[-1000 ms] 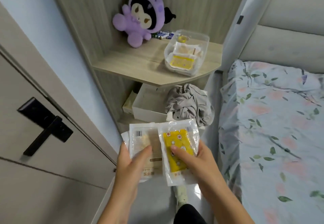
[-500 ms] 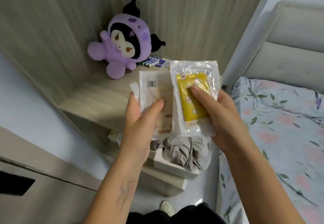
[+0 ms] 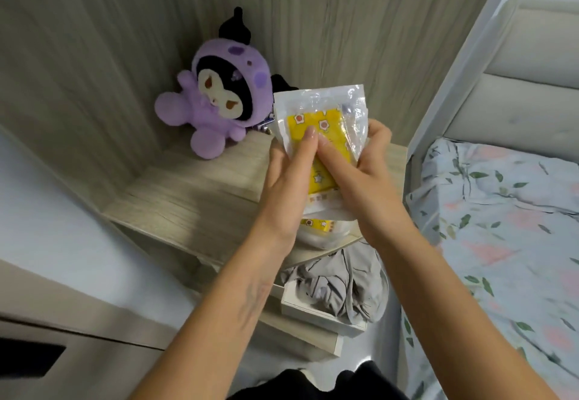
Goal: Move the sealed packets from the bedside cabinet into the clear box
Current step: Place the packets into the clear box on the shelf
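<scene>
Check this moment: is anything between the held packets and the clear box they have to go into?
Nothing visible does. Both the left hand and right hand grip the stacked sealed packets above the clear box on the bedside cabinet. The hands hide most of the box; a yellow packet already lies inside.

A pale wood-grain cabinet top (image 3: 194,199) carries a purple plush toy (image 3: 216,99) at its back corner and a clear box (image 3: 326,236) near the front edge; below, grey cloth (image 3: 338,290) lies heaped on a white box (image 3: 313,312); a floral-sheeted bed (image 3: 501,227) stands alongside.
</scene>
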{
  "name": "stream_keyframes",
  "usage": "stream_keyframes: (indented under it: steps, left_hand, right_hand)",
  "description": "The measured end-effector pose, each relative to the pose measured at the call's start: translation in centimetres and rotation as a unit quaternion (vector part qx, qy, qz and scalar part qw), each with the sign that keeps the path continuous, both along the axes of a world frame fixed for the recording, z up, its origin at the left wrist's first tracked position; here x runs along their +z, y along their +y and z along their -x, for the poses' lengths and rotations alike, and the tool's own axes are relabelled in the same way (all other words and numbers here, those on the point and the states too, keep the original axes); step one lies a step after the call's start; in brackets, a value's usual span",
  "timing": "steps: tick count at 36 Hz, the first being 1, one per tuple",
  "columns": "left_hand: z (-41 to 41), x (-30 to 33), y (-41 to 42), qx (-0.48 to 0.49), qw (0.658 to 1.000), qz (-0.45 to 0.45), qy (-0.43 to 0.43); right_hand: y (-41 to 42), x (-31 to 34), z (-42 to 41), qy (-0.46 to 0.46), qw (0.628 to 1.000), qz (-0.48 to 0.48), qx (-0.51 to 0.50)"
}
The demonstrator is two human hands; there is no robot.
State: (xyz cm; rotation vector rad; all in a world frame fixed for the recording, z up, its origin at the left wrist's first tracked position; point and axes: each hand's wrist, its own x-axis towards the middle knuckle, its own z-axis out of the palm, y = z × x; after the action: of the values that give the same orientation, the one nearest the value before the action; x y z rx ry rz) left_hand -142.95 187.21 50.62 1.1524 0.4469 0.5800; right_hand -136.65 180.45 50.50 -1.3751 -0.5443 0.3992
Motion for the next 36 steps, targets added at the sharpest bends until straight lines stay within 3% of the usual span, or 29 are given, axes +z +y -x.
stream_keyframes:
  steps: [4, 7, 9, 14, 18, 21, 24, 29, 32, 36]
  left_hand:
    - [-0.2, -0.1, 0.8, -0.023, 0.999, -0.029, -0.022]
    - [-0.6, 0.0, 1.7, 0.007, 0.991, -0.134, 0.021]
    - [-0.9, -0.2, 2.5, 0.010, 0.979, -0.193, 0.061]
    - [-0.4, 0.0, 4.0, -0.032, 0.961, -0.240, 0.134]
    - [0.6, -1.5, 6.3, 0.045, 0.893, -0.414, 0.172]
    - [0.8, -2.8, 6.8, 0.063, 0.872, -0.418, 0.247]
    - [0.9, -4.3, 6.6, 0.009, 0.847, -0.418, 0.329]
    - [0.8, -5.9, 6.2, -0.032, 0.827, -0.420, 0.372]
    - [0.9, -6.0, 6.0, -0.033, 0.827, -0.425, 0.368]
    - [0.7, -6.0, 5.9, -0.048, 0.848, -0.400, 0.345]
  right_hand:
    - [0.3, 0.4, -0.2, 0.012, 0.999, 0.018, 0.050]
    - [0.1, 0.7, -0.3, 0.012, 0.993, 0.000, 0.116]
    - [0.0, 1.0, -0.5, -0.009, 0.993, 0.006, 0.115]
    - [-0.7, 1.3, -2.7, -0.015, 0.997, 0.019, 0.075]
    - [-1.5, 1.6, -5.9, -0.010, 0.999, 0.036, 0.035]
    - [-1.8, 1.6, -8.0, -0.013, 0.998, 0.053, 0.030]
    - [-1.9, 1.3, -9.6, -0.021, 0.995, 0.090, 0.041]
    - [-0.8, 0.9, -11.6, -0.075, 0.980, 0.169, 0.069]
    - [0.4, 0.8, -13.0, -0.191, 0.945, 0.258, 0.067]
    - [2.8, 0.5, -14.3, -0.419, 0.816, 0.391, 0.067]
